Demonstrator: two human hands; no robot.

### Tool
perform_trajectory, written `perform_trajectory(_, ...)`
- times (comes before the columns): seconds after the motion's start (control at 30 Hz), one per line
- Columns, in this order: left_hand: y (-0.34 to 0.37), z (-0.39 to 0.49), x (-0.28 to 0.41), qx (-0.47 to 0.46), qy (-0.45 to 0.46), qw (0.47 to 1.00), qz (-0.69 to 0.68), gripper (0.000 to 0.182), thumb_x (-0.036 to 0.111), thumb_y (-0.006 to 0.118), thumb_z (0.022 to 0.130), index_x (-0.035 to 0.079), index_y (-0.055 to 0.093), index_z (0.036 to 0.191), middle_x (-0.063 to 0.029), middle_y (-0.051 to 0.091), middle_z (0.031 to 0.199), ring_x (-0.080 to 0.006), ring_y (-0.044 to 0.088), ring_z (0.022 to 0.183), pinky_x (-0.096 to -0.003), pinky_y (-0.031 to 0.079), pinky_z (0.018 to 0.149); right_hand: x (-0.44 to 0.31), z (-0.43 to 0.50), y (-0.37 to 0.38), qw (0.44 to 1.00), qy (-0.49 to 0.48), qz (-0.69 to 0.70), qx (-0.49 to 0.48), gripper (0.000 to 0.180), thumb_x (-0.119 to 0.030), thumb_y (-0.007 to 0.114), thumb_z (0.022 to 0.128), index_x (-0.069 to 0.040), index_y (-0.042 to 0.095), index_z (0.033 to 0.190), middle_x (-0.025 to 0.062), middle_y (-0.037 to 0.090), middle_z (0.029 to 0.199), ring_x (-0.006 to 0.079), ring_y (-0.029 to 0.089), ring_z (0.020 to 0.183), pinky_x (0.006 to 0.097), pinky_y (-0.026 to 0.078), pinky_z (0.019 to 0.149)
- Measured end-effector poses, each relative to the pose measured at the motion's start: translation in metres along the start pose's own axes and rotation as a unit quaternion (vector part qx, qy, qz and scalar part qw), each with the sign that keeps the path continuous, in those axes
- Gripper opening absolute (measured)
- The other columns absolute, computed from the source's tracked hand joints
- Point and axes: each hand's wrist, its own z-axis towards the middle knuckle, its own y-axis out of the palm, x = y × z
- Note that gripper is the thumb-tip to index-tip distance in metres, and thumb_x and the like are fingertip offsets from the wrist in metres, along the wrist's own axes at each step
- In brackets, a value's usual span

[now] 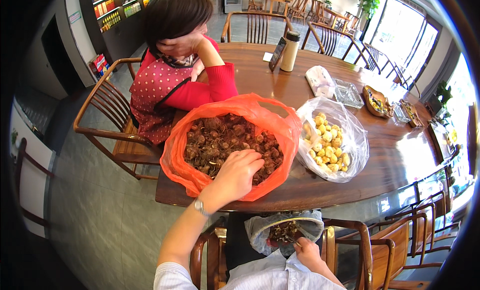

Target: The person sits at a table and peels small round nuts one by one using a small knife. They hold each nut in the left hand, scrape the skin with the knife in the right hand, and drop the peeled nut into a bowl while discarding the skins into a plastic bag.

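Note:
My left hand (240, 171), with a watch on its wrist, reaches over an open red plastic bag (174, 147) of brown, hairy root tubers (210, 140). Its fingertips are among the tubers; whether they grip one is hidden. Right of that bag, a clear plastic bag (358, 155) holds peeled, yellowish tubers (328, 140). Below the table edge, my right hand (309, 252) holds a small tool (296, 243), perhaps a knife, over a lined waste bin (258, 230) at my lap. Dark peelings (285, 230) lie in the bin.
A person (168, 76) in a red dotted apron sits at the wooden table (258, 76), head on hand. Farther back stand a phone (277, 54), a bottle (290, 51), a tissue pack (320, 81), a glass dish (348, 93) and a wooden tray (377, 102). Wooden chairs (112, 121) surround the table.

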Motion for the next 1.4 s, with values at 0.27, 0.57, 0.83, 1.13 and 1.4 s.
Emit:
perform_trajectory(0.27,0.005,0.044,-0.044,-0.082,0.019,0.980,0.179,0.032,0.002,0.058,0.068,0.011,0.068,0.096,-0.0105,0.055,0.121,-0.0283,0.046,0.119,-0.0439,0.032,0.101,-0.003,-0.008,0.004,1.000,-0.014,0.014,0.023,0.015,-0.020,0.059,0.083,-0.007,0.055,0.088,0.0152,0.062,0.084,0.0381,0.061,0.075,0.0476,0.048,0.063)
perform_trajectory(0.57,0.044,0.059,-0.036,-0.117,0.122,0.968,0.186,0.016,0.012,0.060,0.074,0.012,0.067,0.089,-0.0095,0.055,0.105,-0.0266,0.050,0.106,-0.0397,0.037,0.092,-0.005,-0.007,-0.001,0.999,-0.013,0.023,0.040,0.014,-0.018,0.061,0.082,-0.006,0.055,0.084,0.0155,0.062,0.082,0.0387,0.060,0.074,0.0472,0.048,0.063)
perform_trajectory(0.83,-0.018,0.053,-0.043,-0.098,0.036,0.994,0.029,0.037,0.014,0.070,0.072,0.005,0.060,0.107,-0.0150,0.061,0.101,-0.0321,0.054,0.101,-0.0396,0.043,0.088,-0.002,-0.012,0.002,0.996,-0.026,0.056,0.062,0.013,-0.015,0.061,0.081,-0.004,0.053,0.080,0.0156,0.060,0.080,0.0387,0.059,0.075,0.0464,0.047,0.062)
perform_trajectory(1.13,-0.045,0.009,-0.045,-0.004,-0.192,0.981,-0.007,0.031,0.023,0.062,0.084,0.000,0.063,0.104,-0.0192,0.065,0.078,-0.0315,0.064,0.070,-0.0403,0.048,0.065,0.003,-0.007,0.012,0.993,-0.064,0.067,0.072,0.016,-0.019,0.061,0.081,-0.005,0.053,0.079,0.0152,0.061,0.080,0.0387,0.060,0.069,0.0485,0.048,0.059)
perform_trajectory(1.4,-0.071,-0.022,-0.013,0.094,-0.322,0.800,-0.498,0.026,0.024,0.052,0.095,0.000,0.060,0.101,-0.0041,0.062,0.080,-0.0111,0.057,0.068,-0.0248,0.045,0.061,0.005,-0.006,0.014,0.989,-0.046,0.121,0.068,0.016,-0.018,0.061,0.081,-0.004,0.053,0.077,0.0162,0.061,0.080,0.0395,0.059,0.073,0.0484,0.048,0.063)
